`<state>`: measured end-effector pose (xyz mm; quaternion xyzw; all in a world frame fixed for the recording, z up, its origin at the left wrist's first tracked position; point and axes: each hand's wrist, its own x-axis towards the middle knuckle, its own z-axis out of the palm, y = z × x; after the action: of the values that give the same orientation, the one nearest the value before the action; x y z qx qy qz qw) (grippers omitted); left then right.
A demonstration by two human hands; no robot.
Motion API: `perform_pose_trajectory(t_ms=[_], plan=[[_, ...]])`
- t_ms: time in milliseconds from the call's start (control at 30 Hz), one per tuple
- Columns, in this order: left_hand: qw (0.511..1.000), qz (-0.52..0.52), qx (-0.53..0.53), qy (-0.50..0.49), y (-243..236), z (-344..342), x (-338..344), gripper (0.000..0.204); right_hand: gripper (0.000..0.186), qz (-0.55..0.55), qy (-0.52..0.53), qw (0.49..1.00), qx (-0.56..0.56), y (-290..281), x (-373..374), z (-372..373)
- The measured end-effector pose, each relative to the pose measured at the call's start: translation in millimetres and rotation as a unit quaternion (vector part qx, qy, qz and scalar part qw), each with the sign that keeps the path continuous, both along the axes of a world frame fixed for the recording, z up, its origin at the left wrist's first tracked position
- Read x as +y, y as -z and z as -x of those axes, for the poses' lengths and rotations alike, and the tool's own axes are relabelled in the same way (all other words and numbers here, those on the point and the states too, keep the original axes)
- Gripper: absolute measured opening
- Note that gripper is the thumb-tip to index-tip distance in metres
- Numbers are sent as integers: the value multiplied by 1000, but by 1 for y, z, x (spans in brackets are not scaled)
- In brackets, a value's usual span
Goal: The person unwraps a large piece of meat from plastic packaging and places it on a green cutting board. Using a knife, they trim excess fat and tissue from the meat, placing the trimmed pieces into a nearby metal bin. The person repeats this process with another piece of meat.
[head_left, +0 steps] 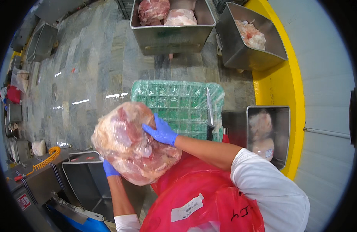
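A large piece of raw meat (136,147) in clear plastic film is held up in front of me, over the left edge of the green crate. My left hand (110,169), gloved in blue, supports it low on the left; most of its fingers are hidden behind the meat. From the right, my right hand (163,131), also in a blue glove, grips the meat's upper side with its thumb and fingers pressed on the film. A knife (210,112) with a black handle lies on the right part of the film-covered green crate (174,91), its blade pointing away from me.
Ahead, a steel bin (172,42) holds meat pieces; another bin (244,50) holds pale trimmings. At right, a steel bin (281,135) contains wrapped meat beside a yellow kerb (296,96). A steel bin (83,185) and an orange coiled hose (47,158) are at left.
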<state>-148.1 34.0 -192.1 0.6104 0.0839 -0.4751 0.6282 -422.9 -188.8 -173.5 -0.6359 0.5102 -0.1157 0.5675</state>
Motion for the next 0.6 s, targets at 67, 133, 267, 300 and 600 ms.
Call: perform_pose_trajectory(t_ms=[67, 133, 267, 300, 600], plan=[[999, -6, 34, 34, 24, -12, 12, 49, 101, 47, 24, 998, 21, 5, 11, -2], [997, -8, 71, 21, -1, 15, -28, 49, 95, 71, 63, 995, 14, 3, 17, 0], [991, 47, 114, 50, 44, 16, -27, 46, 95, 106, 43, 988, 103, -70, 35, -4], [982, 110, 124, 88, 92, 4, -7, 44, 98, 140, 24, 982, 127, -85, 50, -7], [983, 100, 140, 58, 5, 43, -55, 45, 98, 69, 31, 997, -15, -59, 10, 27]])
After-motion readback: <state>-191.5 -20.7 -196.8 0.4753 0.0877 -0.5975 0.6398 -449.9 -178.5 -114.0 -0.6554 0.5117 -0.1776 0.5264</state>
